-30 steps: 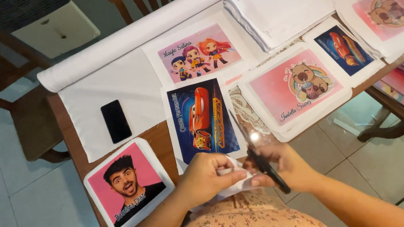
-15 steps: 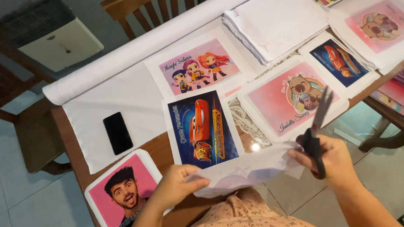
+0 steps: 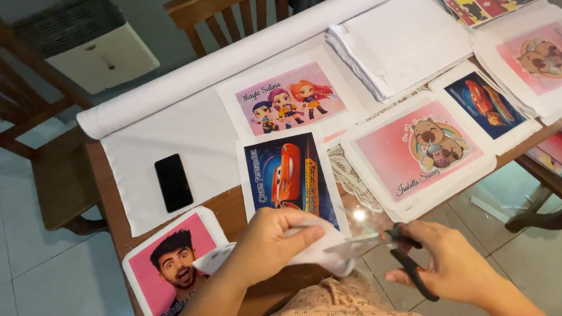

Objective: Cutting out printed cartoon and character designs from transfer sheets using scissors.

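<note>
On a brown wooden tabletop (image 3: pixel 231 211) above pale floor tiles, flanked by two wooden chairs (image 3: pixel 225 9), lie seven printed cloth pictures (image 3: pixel 290 178); at six o'clock, the left hand (image 3: pixel 271 238) pinches a white cloth piece (image 3: pixel 324 253) while the right hand (image 3: pixel 442 266) clamps black-handled scissors (image 3: pixel 400 256).

Dark phone screen (image 3: pixel 173 182) on white cloth (image 3: pixel 142 144)

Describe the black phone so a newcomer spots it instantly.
Start at the long white fabric roll that runs across the far side of the wooden table. Just below its left end, on the flat white cloth spread from it, lies the phone. It is the only plain black, unprinted rectangle, left of the red car print and above the pink portrait print.
</note>
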